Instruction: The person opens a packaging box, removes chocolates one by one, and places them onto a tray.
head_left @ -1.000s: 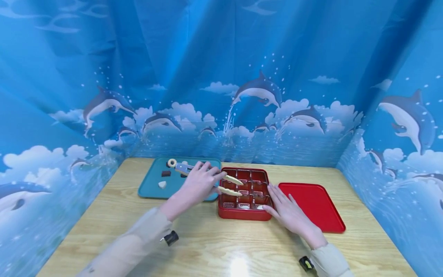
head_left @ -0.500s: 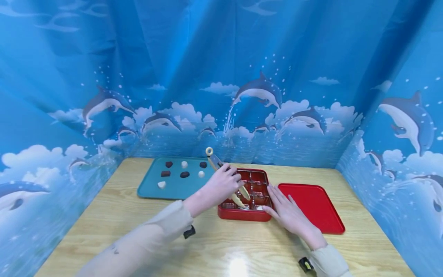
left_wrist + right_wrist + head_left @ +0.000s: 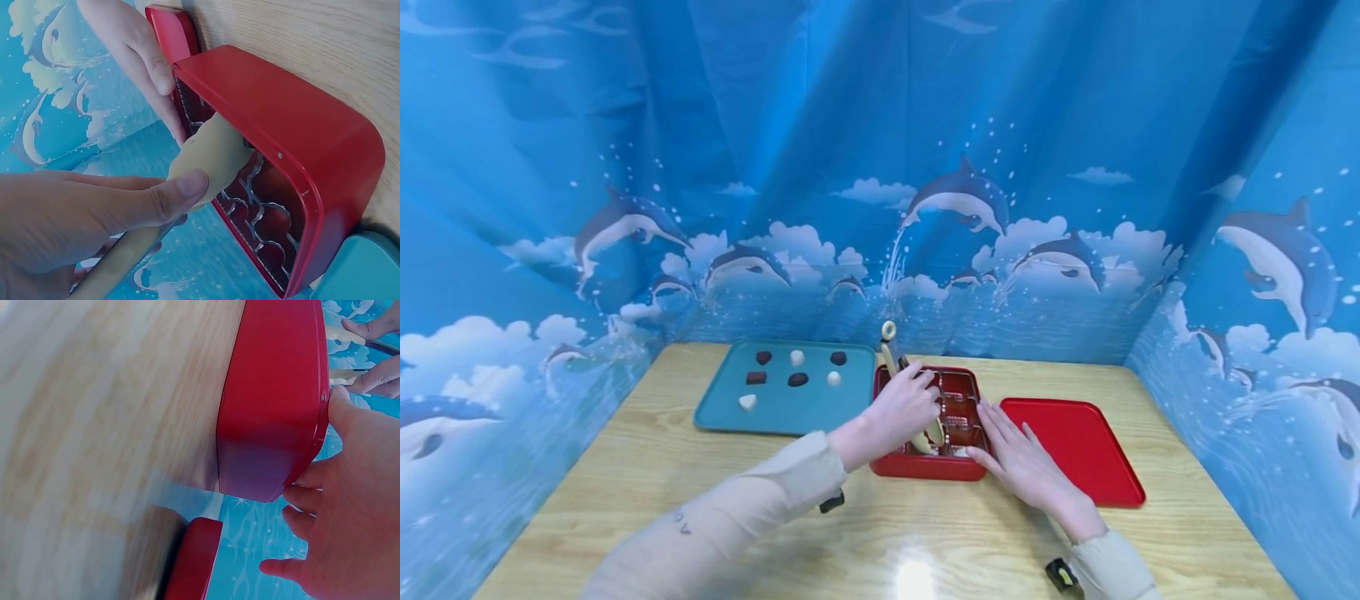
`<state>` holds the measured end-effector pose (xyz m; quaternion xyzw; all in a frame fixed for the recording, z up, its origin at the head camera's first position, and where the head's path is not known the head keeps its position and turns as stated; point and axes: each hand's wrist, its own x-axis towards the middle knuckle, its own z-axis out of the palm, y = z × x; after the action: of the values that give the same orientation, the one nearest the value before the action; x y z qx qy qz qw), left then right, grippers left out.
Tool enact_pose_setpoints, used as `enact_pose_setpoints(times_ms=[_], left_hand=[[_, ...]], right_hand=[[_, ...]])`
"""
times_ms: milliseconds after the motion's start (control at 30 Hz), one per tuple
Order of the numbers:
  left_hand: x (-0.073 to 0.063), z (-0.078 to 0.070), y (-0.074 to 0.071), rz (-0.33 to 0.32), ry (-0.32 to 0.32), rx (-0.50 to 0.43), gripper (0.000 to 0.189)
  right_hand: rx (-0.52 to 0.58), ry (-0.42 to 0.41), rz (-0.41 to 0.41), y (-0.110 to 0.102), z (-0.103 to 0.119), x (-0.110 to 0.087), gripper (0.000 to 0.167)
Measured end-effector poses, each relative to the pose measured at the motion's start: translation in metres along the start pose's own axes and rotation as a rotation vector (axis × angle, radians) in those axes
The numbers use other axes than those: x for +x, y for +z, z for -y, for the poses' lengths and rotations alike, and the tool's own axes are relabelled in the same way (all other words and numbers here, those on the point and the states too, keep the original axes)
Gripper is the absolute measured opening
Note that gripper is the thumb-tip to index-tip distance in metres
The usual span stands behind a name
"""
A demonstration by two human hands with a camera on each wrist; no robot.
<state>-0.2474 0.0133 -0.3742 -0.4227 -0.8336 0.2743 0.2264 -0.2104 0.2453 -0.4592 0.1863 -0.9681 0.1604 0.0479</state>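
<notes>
My left hand (image 3: 904, 410) grips a pair of tongs (image 3: 889, 352) with cream tips and a ring at the top end. They stand steeply, tips down in the front middle compartment of a red box (image 3: 928, 468). In the left wrist view, the broad tong tip (image 3: 209, 156) reaches inside the rim, thumb pressed along it. A clear divided liner fills the box. One white piece (image 3: 960, 452) sits in the front right compartment, beside the right thumb. My right hand (image 3: 1026, 460) rests on the box's right side, fingers extended along it, thumb at the front corner.
Left of the box lies a teal tray (image 3: 715, 415) with several small dark and white chocolate-like pieces, among them a dark square (image 3: 756, 377) and a white heart-like one (image 3: 747, 402). A red lid (image 3: 1082, 450) lies to the right. A dolphin-print curtain (image 3: 880, 208) hangs behind the table.
My left hand has moved right and toward the front of the box. The tongs have swung from nearly flat to steep, tips lowered into the front middle compartment. My right hand stays put.
</notes>
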Motion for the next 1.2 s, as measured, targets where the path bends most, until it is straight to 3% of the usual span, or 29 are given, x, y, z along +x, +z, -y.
enact_pose_setpoints(times_ms=[200, 433, 733, 1200], left_hand=[[-0.007, -0.003, 0.002, -0.034, -0.049, -0.005, 0.007], [-0.01, 0.001, -0.005, -0.077, -0.096, 0.009, 0.01], [-0.001, -0.002, -0.006, 0.0, -0.035, 0.003, 0.014], [-0.008, 0.001, 0.002, 0.01, -0.054, -0.056, 0.005]], right_hand=[[0.0, 0.009, 0.002, -0.002, 0.001, -0.001, 0.078], [0.004, 0.009, -0.006, -0.002, 0.001, -0.001, 0.079], [0.007, 0.01, 0.022, 0.002, 0.001, 0.002, 0.082], [0.007, -0.002, -0.004, 0.0, 0.001, 0.001, 0.079]])
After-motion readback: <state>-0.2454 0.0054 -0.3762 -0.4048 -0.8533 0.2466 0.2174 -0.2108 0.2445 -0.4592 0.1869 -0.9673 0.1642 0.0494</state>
